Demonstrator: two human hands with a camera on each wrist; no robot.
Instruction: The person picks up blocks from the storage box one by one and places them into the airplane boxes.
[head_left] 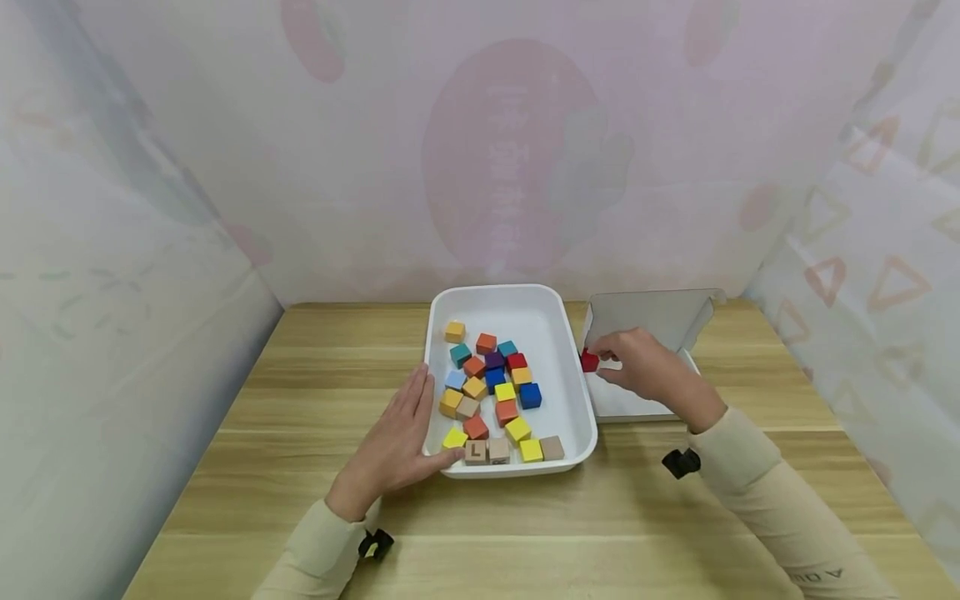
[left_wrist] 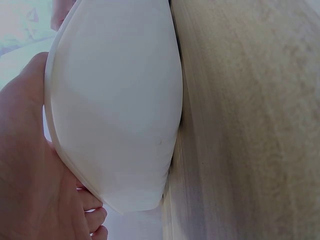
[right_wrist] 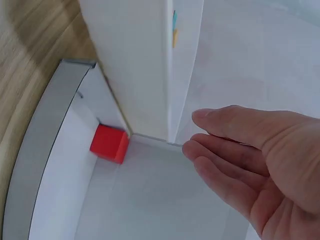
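Observation:
A white tray (head_left: 542, 322) holds several coloured wooden cubes, among them two marked tan ones at its near edge. My left hand (head_left: 401, 433) lies flat against the tray's left side with straight fingers; the left wrist view shows the palm (left_wrist: 25, 165) on the tray's rim (left_wrist: 115, 100). Right of the tray lies a shallow white box (head_left: 637, 400) with a raised grey flap. A red cube (head_left: 589, 361) sits in the box's left corner (right_wrist: 109, 144). My right hand (head_left: 637, 367) hovers just beside it, fingers (right_wrist: 220, 150) relaxed and straight, holding nothing.
The wooden table (head_left: 300, 375) stretches bare to the left and in front of the tray. Patterned curtain walls close in the back and both sides. The tray's right wall stands right next to the box.

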